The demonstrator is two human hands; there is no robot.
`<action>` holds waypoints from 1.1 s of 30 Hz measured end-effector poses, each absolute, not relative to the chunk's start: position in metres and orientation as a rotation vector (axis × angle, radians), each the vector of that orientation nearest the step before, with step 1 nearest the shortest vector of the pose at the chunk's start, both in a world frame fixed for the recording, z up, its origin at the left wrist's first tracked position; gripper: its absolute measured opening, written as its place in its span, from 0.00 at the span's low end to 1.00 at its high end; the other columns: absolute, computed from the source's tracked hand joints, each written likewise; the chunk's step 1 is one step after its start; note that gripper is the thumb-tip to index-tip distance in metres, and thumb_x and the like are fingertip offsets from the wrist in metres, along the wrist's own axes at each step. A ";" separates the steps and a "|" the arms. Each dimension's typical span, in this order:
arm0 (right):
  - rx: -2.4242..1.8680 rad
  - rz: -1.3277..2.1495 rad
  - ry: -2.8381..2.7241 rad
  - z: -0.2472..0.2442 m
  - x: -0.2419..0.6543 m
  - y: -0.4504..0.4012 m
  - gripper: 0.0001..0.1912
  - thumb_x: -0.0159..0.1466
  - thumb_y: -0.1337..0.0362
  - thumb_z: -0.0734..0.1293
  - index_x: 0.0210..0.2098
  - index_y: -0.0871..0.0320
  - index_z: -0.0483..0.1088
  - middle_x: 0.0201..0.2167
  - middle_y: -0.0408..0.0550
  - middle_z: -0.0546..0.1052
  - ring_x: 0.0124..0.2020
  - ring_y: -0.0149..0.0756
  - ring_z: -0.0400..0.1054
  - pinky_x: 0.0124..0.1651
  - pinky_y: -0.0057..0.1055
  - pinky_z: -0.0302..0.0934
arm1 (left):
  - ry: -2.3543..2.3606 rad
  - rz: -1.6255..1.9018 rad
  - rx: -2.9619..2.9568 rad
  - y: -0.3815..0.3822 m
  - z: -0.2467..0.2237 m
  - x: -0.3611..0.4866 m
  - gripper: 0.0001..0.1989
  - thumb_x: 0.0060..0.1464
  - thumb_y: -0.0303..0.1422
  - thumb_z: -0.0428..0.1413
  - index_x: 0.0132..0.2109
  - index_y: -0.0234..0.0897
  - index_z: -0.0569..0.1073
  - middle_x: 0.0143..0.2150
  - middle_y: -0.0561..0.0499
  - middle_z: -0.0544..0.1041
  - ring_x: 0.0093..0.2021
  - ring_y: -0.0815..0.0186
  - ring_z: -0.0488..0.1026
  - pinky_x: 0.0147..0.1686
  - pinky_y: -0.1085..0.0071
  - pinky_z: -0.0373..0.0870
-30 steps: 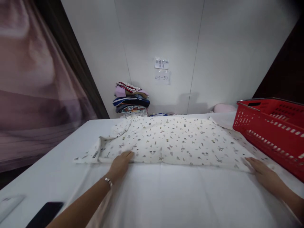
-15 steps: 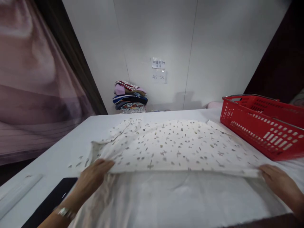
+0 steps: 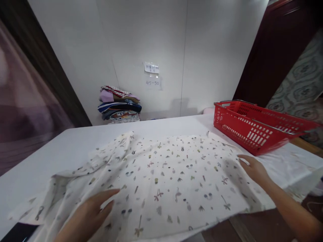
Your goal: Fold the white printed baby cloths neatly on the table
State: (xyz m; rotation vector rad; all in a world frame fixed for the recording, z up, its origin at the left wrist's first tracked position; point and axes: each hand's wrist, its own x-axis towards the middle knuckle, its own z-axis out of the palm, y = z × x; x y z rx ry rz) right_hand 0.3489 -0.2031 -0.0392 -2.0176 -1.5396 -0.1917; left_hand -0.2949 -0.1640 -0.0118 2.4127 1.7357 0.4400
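Observation:
A cream cloth (image 3: 166, 174) printed with small brown, green and grey motifs lies spread over the white table, its near edge hanging past the table front. Folds and creases run along its left side. Over the lower left of the cloth is my left hand (image 3: 88, 211), thumb and forefinger apart, with nothing held. My right hand (image 3: 253, 168) is at the right part of the cloth, fingers stretched out and apart from the thumb; whether it touches the fabric is hard to tell.
A red plastic basket (image 3: 249, 127) stands on the table (image 3: 161, 126) at the right. A pile of folded clothes (image 3: 119, 104) sits by the back wall, left of two paper notes (image 3: 152, 75). A black flat object (image 3: 20, 232) lies partly under the cloth at lower left.
Both hands have let go of the cloth's near edge, which now reaches down past the table front. My right hand has moved up and left in the view, which has turned right.

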 end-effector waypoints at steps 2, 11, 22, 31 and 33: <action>-2.089 -0.140 -1.535 -0.040 0.342 -0.164 0.20 0.56 0.57 0.57 0.42 0.58 0.72 0.43 0.55 0.76 0.41 0.46 0.71 0.43 0.41 0.65 | 1.579 0.417 2.544 -0.148 -0.012 -0.259 0.18 0.55 0.42 0.48 0.48 0.47 0.75 0.48 0.53 0.76 0.45 0.61 0.75 0.40 0.70 0.74; -2.296 -0.142 -1.519 -0.061 0.352 -0.040 0.17 0.60 0.63 0.60 0.46 0.60 0.71 0.50 0.58 0.71 0.54 0.50 0.62 0.54 0.44 0.56 | 1.391 0.537 2.956 -0.124 -0.097 -0.210 0.25 0.57 0.42 0.50 0.61 0.45 0.62 0.62 0.49 0.63 0.60 0.59 0.61 0.58 0.58 0.59; -2.316 -0.113 -1.212 -0.030 0.362 -0.021 0.21 0.65 0.59 0.52 0.35 0.65 0.72 0.28 0.57 0.74 0.30 0.40 0.67 0.34 0.34 0.59 | 1.425 0.384 2.714 -0.127 -0.083 -0.215 0.24 0.55 0.41 0.51 0.59 0.50 0.64 0.61 0.50 0.64 0.61 0.57 0.61 0.58 0.54 0.60; -1.367 0.422 -2.074 0.025 0.157 -0.174 0.15 0.66 0.60 0.56 0.28 0.56 0.69 0.25 0.44 0.72 0.28 0.32 0.64 0.32 0.26 0.57 | 1.164 0.681 1.505 -0.147 -0.007 -0.120 0.19 0.53 0.46 0.53 0.47 0.42 0.75 0.48 0.46 0.75 0.48 0.58 0.72 0.49 0.62 0.68; -1.170 0.647 -2.233 0.023 0.123 -0.205 0.13 0.65 0.60 0.57 0.32 0.56 0.71 0.28 0.44 0.73 0.30 0.31 0.66 0.34 0.25 0.58 | 0.887 0.627 1.077 -0.166 0.001 -0.087 0.23 0.54 0.48 0.51 0.48 0.37 0.73 0.44 0.43 0.76 0.42 0.58 0.74 0.42 0.62 0.70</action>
